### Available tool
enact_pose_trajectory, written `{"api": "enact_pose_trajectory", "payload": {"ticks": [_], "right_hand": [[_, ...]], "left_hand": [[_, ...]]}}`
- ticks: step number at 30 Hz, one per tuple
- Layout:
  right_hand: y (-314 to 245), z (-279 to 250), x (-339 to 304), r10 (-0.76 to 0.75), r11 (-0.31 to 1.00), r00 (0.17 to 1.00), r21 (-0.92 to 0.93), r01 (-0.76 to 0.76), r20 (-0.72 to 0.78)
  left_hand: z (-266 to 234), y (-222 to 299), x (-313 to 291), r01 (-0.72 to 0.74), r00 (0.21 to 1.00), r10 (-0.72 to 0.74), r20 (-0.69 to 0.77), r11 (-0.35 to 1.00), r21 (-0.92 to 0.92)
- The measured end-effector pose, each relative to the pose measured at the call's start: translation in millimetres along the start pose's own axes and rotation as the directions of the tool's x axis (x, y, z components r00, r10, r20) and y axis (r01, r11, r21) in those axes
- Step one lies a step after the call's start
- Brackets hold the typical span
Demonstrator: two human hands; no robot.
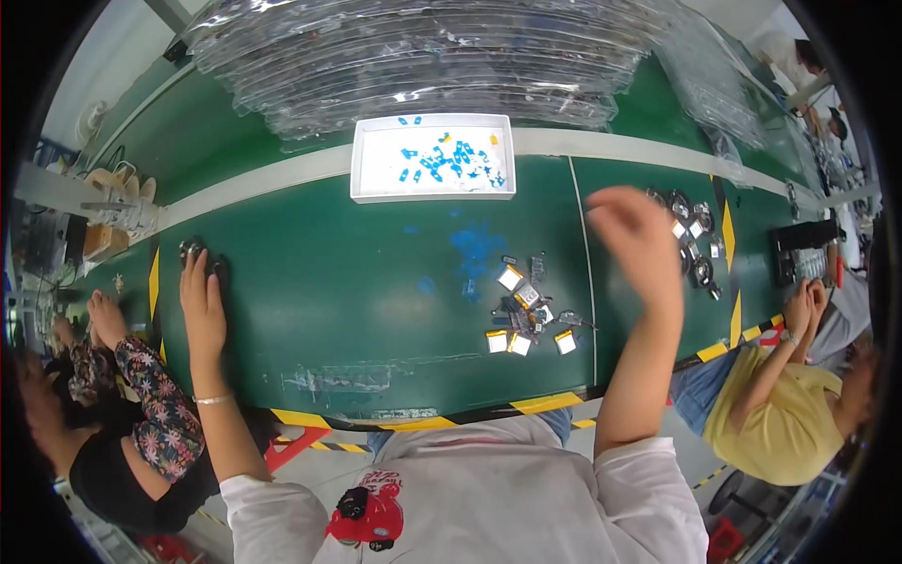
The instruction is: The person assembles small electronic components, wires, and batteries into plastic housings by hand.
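My left hand (200, 299) lies at the left side of the green table with its fingers stretched out. Its fingertips touch small dark, shiny parts (192, 250), and another dark part (221, 267) sits beside them. My right hand (643, 242) is above the table on the right, its fingers curled in; whatever they may hold is hidden. Between my hands, nearer the right one, lies a loose pile of small silver battery cells (527, 296) with yellow ends, mixed with dark electronic pieces (537, 270). Blue film scraps (476, 248) lie just beyond it.
A white shallow box (433, 196) with blue pieces stands at the back centre, before stacked clear plastic trays (423, 66). Round dark parts with silver cells (700, 240) lie at right. Striped tape (545, 403) edges the table. Co-workers sit left (160, 404) and right (780, 404).
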State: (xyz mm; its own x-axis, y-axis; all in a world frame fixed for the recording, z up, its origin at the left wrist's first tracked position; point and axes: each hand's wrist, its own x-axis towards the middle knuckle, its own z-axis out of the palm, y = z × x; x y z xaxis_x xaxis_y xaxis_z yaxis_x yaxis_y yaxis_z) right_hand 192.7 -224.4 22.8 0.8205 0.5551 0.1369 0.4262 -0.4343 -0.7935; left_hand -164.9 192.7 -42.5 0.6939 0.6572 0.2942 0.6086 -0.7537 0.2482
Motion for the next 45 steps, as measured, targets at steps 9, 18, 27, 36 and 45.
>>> {"api": "enact_pose_trajectory", "payload": {"ticks": [9, 18, 27, 36, 45], "right_hand": [[-20.2, 36.4, -8.1, -0.007, 0.985, 0.944, 0.166, -0.051, 0.329], [-38.6, 55.2, -21.1, -0.127, 0.790, 0.952, 0.608, -0.073, 0.279], [-48.3, 72.2, -28.2, 0.052, 0.716, 0.866, 0.585, -0.380, 0.498], [-53.4, 79.6, -32.4, 0.020, 0.714, 0.918, 0.637, -0.290, 0.396], [-60.9, 89.2, -35.6, -0.347, 0.914, 0.932, 0.263, 0.310, 0.107]], "left_hand": [[-16.4, 184.9, -8.7, -0.220, 0.970, 0.231, 0.081, 0.968, -0.120], [0.6, 309.0, 15.6, 0.088, 0.808, 0.480, 0.340, 0.473, -0.877], [12.5, 276.2, -4.2, 0.324, 0.914, 0.210, 0.347, 0.137, -0.936], [12.7, 278.1, -16.7, 0.321, 0.927, 0.140, 0.347, 0.180, -0.930], [19.9, 272.1, -24.0, 0.451, 0.814, 0.355, 0.460, 0.116, -0.885]]}}
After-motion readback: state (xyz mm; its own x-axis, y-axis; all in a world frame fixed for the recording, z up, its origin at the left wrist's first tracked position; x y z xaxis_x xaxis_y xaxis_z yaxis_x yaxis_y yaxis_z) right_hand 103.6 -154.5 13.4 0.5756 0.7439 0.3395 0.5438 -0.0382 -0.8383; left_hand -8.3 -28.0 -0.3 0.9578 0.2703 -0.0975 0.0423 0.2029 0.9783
